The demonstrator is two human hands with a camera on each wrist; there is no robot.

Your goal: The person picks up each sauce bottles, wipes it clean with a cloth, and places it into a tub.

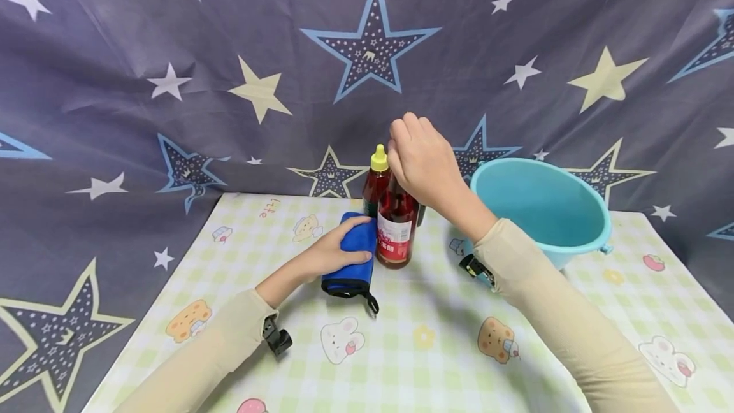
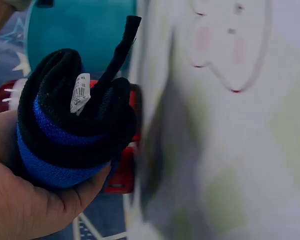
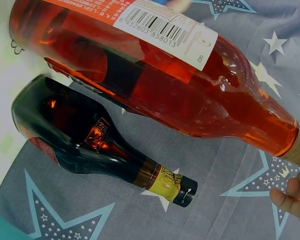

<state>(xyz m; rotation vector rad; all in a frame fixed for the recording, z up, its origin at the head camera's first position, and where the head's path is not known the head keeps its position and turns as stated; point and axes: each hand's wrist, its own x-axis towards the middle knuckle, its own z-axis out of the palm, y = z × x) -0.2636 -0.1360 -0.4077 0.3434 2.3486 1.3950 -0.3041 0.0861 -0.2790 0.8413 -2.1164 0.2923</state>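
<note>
My left hand grips a rolled blue towel with black edging, a black hanging loop and a small white tag. Close to the towel's right side stands a tall glass bottle of reddish liquid, upright, with a red and white label. My right hand holds this bottle by the top of its neck from above, hiding the cap. Just behind it is a red sauce bottle with a yellow pointed cap. A dark glass bottle with a black cap and yellow neck label is mostly hidden in the head view.
A light blue bucket stands on the right, partly behind my right forearm. Under everything lies a green checked tablecloth with cartoon prints. A dark star-patterned curtain hangs at the table's back edge.
</note>
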